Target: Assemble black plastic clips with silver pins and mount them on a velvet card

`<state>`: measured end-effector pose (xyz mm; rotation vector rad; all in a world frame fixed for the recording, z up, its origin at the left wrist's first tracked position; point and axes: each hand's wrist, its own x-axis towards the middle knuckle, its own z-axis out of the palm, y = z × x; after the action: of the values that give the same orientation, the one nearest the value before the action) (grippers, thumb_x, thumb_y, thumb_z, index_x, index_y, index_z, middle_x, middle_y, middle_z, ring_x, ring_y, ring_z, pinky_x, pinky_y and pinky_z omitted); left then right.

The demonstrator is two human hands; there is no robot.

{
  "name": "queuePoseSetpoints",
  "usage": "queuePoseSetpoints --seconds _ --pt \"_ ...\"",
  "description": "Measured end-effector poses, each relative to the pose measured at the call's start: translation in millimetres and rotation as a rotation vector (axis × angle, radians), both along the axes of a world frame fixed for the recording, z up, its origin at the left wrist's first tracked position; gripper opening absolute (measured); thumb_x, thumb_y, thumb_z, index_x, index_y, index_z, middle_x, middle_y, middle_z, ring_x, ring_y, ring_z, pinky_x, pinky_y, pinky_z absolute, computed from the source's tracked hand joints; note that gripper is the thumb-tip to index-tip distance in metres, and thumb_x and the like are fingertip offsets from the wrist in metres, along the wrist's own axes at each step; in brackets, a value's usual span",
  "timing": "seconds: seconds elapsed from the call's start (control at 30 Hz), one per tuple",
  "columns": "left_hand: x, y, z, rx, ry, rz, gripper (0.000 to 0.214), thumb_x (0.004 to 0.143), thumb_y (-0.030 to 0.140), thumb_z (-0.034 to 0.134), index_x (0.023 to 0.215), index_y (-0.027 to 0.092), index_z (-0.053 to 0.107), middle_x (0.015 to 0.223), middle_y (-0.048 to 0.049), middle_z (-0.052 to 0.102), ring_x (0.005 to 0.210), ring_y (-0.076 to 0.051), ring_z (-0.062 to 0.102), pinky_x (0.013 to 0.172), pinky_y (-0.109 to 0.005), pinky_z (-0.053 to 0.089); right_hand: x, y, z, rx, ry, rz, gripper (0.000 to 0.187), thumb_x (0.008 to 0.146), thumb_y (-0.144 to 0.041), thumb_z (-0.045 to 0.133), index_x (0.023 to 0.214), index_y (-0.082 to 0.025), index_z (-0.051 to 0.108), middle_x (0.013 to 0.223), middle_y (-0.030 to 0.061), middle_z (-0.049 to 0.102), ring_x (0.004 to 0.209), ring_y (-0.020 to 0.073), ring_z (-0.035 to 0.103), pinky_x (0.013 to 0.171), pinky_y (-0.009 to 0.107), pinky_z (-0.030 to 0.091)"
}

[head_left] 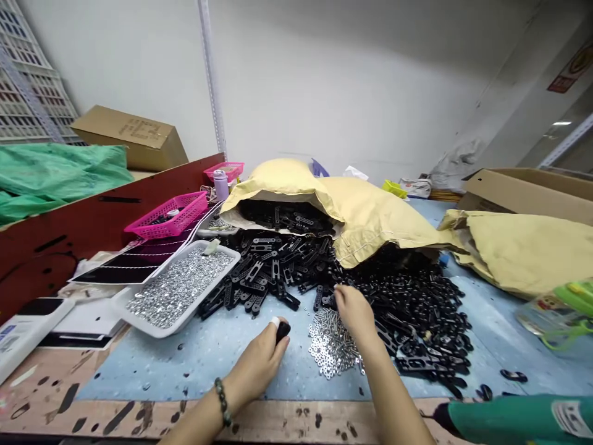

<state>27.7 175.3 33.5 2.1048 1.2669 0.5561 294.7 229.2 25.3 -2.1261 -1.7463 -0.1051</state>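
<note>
Our left hand (257, 364) sits at lower centre, clenched around a small black piece (282, 332). Only a short, dark, matte stub of it shows past the fingers, angled up and to the right, so we cannot make out its full shape. A strip of white tape (275, 322) wraps one digit, and a beaded bracelet (223, 402) circles the wrist.

Our right hand (356, 315) reaches in from the bottom, its fingers (341, 294) bunched downward at the edge of a heap of black plastic links (412, 315). We cannot tell whether it is grasping anything. The links are flat and elongated, with slots and holes. They lie jumbled with their long axes pointing every way, and more spill from a torn yellow padded bag (365, 216) at top centre.

Just below that hand, a loose patch of silver screws (331, 345) glints on a pale blue mat (194, 374). To the left, a white tray (134, 303) holds a granular mass of small silver parts. Beyond it sits a pink mesh basket (167, 216), and a cardboard box (528, 193) stands at the right. A green cylindrical tool (509, 420) lies across the lower right corner.
</note>
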Motion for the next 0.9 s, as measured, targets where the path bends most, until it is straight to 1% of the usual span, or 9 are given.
queuePoseSetpoints --seconds 0.13,0.2,0.33,0.47,0.6,0.73,0.8,0.83,0.9 --pt "-1 -5 2.2 -0.224 -0.129 0.041 0.027 0.095 0.043 0.033 0.104 0.021 0.045 0.089 -0.0054 0.061 0.082 -0.022 0.06 0.074 -0.03 0.045 50 35 12.9 -0.031 0.027 -0.296 0.04 0.097 -0.026 0.035 0.128 -0.005 0.048 0.122 0.0229 0.054 0.111 0.0301 0.053 0.092 0.042 0.04" --pt "0 -5 -1.8 -0.268 -0.166 0.042 0.03 0.094 0.047 0.035 0.104 0.021 0.046 0.09 -0.0053 0.061 0.081 -0.022 0.059 0.073 -0.03 0.044 69 49 12.5 -0.105 0.052 -0.361 0.039 0.093 -0.031 0.049 0.124 -0.007 0.05 0.119 0.0192 0.056 0.106 0.0292 0.056 0.09 0.046 0.043" --pt "6 -1 -10.2 -0.307 -0.211 0.066 0.035 0.09 0.052 0.039 0.104 0.022 0.049 0.091 -0.005 0.062 0.08 -0.022 0.059 0.07 -0.029 0.044 76 61 -1.4 -0.18 0.09 -0.287 0.028 0.09 -0.033 0.058 0.114 -0.017 0.057 0.117 0.0074 0.058 0.102 0.0219 0.058 0.088 0.044 0.048" --pt "11 1 -12.3 -0.376 -0.21 0.061 0.038 0.089 0.053 0.039 0.109 0.022 0.047 0.086 -0.0036 0.06 0.075 -0.02 0.057 0.069 -0.028 0.044 75 54 -5.3 -0.136 0.149 -0.184 0.02 0.091 -0.028 0.057 0.106 -0.016 0.061 0.106 0.0064 0.064 0.1 0.0216 0.059 0.093 0.046 0.043" --pt "15 5 -8.0 -0.482 -0.277 0.031 0.038 0.089 0.051 0.036 0.106 0.018 0.045 0.078 -0.002 0.056 0.072 -0.018 0.055 0.067 -0.028 0.044 78 36 10.2 -0.007 0.262 -0.101 0.016 0.089 -0.019 0.05 0.097 -0.016 0.064 0.096 0.0101 0.067 0.102 0.0258 0.059 0.1 0.049 0.033" --pt "22 12 -1.5 -0.525 -0.389 0.011 0.035 0.09 0.049 0.036 0.104 0.019 0.044 0.091 -0.0045 0.057 0.072 -0.016 0.054 0.063 -0.026 0.045 32 1 19.0 0.09 0.461 0.108 0.029 0.09 -0.03 0.044 0.112 -0.018 0.057 0.106 0.0105 0.065 0.1 0.0234 0.06 0.087 0.036 0.046" --pt "25 14 1.3 -0.473 -0.375 -0.014 0.03 0.091 0.045 0.036 0.106 0.02 0.044 0.09 -0.0034 0.057 0.07 -0.016 0.053 0.063 -0.026 0.044 -7 -24 15.1 0.051 0.573 0.286 0.035 0.088 -0.033 0.048 0.121 -0.022 0.054 0.104 0.0061 0.066 0.097 0.0202 0.062 0.083 0.031 0.049" --pt "26 14 2.3 -0.436 -0.352 -0.023 0.029 0.092 0.043 0.036 0.106 0.02 0.045 0.088 -0.0032 0.057 0.07 -0.016 0.053 0.064 -0.027 0.043 -26 -37 11.7 -0.005 0.67 0.438 0.039 0.088 -0.03 0.049 0.126 -0.024 0.052 0.106 0.006 0.066 0.097 0.0203 0.062 0.086 0.033 0.048" --pt "24 11 3.5 -0.372 -0.295 -0.031 0.027 0.093 0.04 0.036 0.106 0.019 0.046 0.087 -0.0038 0.058 0.071 -0.017 0.053 0.066 -0.028 0.043 -56 -59 3.5 -0.097 0.75 0.592 0.036 0.09 -0.028 0.046 0.125 -0.028 0.055 0.113 0.0057 0.064 0.105 0.0213 0.059 0.094 0.036 0.045"
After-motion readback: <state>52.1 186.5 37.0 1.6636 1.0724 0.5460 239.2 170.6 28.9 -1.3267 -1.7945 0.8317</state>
